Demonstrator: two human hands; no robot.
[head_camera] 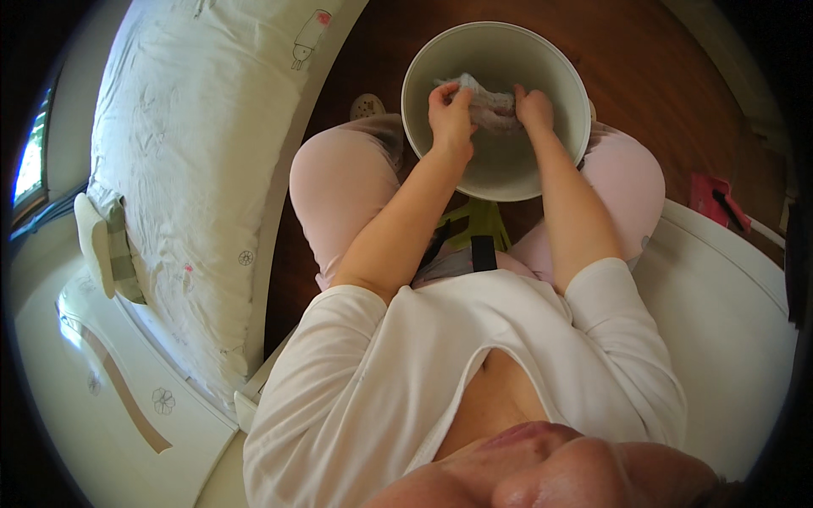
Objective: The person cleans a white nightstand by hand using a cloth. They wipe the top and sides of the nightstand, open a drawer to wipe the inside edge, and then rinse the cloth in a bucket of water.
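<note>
A round white bin (413, 136) stands upright between my knees, its open mouth facing up. Over its opening, a crumpled, whitish, translucent sheet, perhaps a thin plastic bag (488, 105), stretches between my two hands. My left hand (452, 120) pinches the sheet's left part with thumb and fingers. At its other end, my right hand (534, 109) grips the edge, the fingers partly hidden. How far the sheet hangs down inside the bin is hard to tell.
A bed with a white printed sheet (203, 140) runs along the left. On the brown wooden floor (660, 108) at the right lies a red dustpan-like object (708, 198). A yellow-green object (486, 222) is below the bin, and a white curved furniture surface (705, 305) is beside me.
</note>
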